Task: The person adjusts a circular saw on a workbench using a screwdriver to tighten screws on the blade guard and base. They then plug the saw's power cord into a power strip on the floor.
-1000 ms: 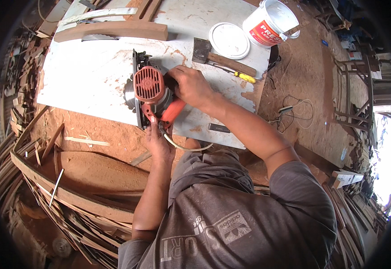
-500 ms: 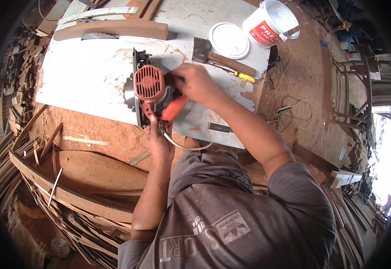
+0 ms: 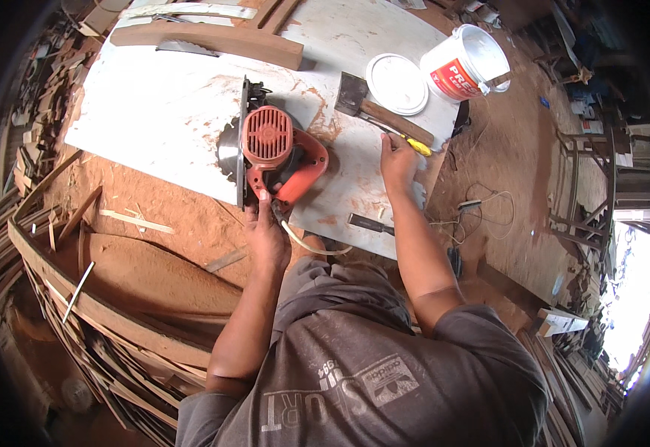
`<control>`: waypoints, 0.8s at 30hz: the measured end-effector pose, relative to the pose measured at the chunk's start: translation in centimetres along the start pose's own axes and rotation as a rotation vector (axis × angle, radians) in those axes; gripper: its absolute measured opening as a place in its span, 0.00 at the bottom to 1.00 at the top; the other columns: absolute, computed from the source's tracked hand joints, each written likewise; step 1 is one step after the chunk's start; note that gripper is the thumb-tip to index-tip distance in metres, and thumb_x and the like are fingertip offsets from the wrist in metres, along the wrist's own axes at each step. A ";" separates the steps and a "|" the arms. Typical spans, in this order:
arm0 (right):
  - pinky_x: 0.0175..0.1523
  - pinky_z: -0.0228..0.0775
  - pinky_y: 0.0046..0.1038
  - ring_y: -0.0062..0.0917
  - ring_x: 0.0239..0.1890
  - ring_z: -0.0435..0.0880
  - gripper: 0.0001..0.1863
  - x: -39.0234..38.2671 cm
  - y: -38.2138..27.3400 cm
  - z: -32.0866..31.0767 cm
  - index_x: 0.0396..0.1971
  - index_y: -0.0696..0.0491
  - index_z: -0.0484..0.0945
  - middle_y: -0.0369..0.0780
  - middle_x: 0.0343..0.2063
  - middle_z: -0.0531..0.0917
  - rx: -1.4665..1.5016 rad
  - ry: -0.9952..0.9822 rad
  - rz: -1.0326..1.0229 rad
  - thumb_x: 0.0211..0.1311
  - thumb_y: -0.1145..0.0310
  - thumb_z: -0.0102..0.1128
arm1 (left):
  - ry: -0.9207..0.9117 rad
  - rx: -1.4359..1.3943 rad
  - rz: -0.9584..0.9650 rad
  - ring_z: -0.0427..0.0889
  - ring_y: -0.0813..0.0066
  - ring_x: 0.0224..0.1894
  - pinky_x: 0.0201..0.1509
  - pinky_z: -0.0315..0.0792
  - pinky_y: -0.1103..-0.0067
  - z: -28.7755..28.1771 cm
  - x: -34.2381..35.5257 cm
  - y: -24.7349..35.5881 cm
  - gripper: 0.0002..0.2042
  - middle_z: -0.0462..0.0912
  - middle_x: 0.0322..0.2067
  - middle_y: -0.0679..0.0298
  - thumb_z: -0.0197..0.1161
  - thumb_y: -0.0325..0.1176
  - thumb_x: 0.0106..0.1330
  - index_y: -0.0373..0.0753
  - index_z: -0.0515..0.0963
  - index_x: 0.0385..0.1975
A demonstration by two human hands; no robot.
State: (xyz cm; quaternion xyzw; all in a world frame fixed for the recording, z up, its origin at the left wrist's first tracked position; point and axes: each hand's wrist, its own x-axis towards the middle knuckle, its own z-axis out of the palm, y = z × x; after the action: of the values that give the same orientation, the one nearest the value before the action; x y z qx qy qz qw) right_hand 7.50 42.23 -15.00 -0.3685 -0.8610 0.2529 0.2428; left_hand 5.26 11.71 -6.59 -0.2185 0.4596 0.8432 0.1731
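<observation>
An orange-red circular saw [image 3: 289, 179] rests on the white tabletop [image 3: 168, 97], its motor housing turned up and its toothed blade [image 3: 228, 152] on the left. My left hand [image 3: 267, 237] is closed on the saw's near end, beside the pale power cord. To the right, my right hand [image 3: 399, 160] is over the table with its fingers curled together, near the shaft of a yellow-handled screwdriver [image 3: 419, 147]. What those fingers hold, if anything, is hidden. Beyond the screwdriver lies a wooden-handled hammer [image 3: 396, 121]. A chisel [image 3: 370, 223] lies near the table's front edge.
A white lid [image 3: 397, 84] and a white-and-red bucket [image 3: 463, 68] stand at the far right. A curved wooden piece [image 3: 206, 42] and a saw blade [image 3: 187, 48] lie at the back. Wood strips fill the lower left; a cable [image 3: 481, 212] lies on the right.
My right hand has left the circular saw and moved right, to beside the screwdriver. My left hand stays on the saw. The whole view has shifted slightly.
</observation>
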 end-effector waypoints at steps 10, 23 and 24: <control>0.34 0.79 0.30 0.28 0.26 0.89 0.16 2.2 2.2 2.5 0.38 0.62 0.90 0.44 0.22 0.88 0.076 -0.043 0.191 0.68 0.61 0.74 | 0.016 -0.056 -0.005 0.86 0.75 0.48 0.49 0.82 0.72 0.7 0.2 0.0 0.19 0.87 0.52 0.61 0.63 0.38 0.80 0.42 0.73 0.67; 0.28 0.77 0.29 0.25 0.22 0.84 0.07 -6.0 -18.4 -5.3 0.38 0.55 0.87 0.38 0.26 0.87 0.385 -0.418 -0.797 0.65 0.70 0.75 | -0.002 -0.117 0.025 0.75 0.89 0.31 0.29 0.65 0.87 0.6 0.2 -0.4 0.14 0.87 0.44 0.70 0.65 0.38 0.79 0.43 0.78 0.59; 0.28 0.78 0.30 0.27 0.22 0.85 0.07 -6.1 -19.2 -5.2 0.38 0.54 0.86 0.39 0.26 0.86 0.327 -0.407 -0.888 0.65 0.69 0.74 | 0.014 -0.112 0.019 0.75 0.89 0.31 0.29 0.65 0.87 0.9 0.0 -0.2 0.13 0.86 0.42 0.71 0.65 0.38 0.79 0.43 0.78 0.58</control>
State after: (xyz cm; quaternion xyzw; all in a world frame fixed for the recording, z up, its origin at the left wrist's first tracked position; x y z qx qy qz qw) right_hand 4.51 27.40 -0.73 0.1321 -0.9136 0.3231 0.2088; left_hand 5.20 12.56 -6.33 -0.2294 0.4150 0.8677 0.1496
